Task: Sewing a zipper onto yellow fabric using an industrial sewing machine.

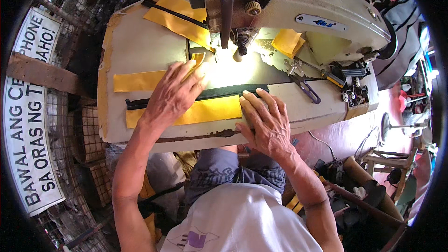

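Note:
On the sewing machine's pale table (140, 60), a long yellow fabric strip (210, 110) lies along a black, zipper-like strip (224, 90). My right hand (267, 123) rests at their right end, fingers stretched out and lying flat. My left hand (175, 91) reaches over the left part of both strips. Its bent fingers are on a second yellow strip (140, 81), whose far end curls up beside the fingertips. The thumb's grip is hidden. Just beyond is the sewing machine's (280, 7) needle area, washed out by bright light.
Farther back lies a yellow piece (175, 11) with a black strip across it. Right of the needle are a folded yellow piece (287, 42), a screwdriver (332, 77), dark-handled snips (305, 88) and small metal parts (353, 94). A wire-mesh partition with a sign (35, 112) stands left.

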Motion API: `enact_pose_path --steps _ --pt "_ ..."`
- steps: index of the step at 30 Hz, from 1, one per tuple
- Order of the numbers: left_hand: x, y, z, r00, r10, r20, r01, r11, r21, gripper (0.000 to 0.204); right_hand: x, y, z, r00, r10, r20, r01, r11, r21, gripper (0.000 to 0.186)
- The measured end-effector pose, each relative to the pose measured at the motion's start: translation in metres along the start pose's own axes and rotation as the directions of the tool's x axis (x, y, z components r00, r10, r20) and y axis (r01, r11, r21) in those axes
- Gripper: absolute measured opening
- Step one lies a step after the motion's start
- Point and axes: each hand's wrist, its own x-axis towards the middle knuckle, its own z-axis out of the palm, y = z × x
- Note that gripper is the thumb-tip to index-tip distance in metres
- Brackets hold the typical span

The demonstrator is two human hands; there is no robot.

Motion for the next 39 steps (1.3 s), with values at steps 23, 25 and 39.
enact_pose_path --steps 23,25,39 --pt "0.014 0.017 0.026 0.983 -0.165 -0.075 0.109 0.869 -0.483 0.024 0.013 -0.009 0.004 0.998 -0.048 0.046 0.048 0.999 0.017 0.049" --pt "0.012 0.016 0.027 0.985 -0.153 -0.084 0.094 0.872 -0.481 0.026 0.013 -0.010 0.003 0.997 -0.043 0.069 0.043 0.999 0.010 0.049" --pt "0.012 0.017 0.027 0.975 -0.185 -0.120 0.106 0.871 -0.479 0.032 0.016 -0.011 0.002 0.996 -0.004 0.091 0.002 1.000 0.016 0.050"
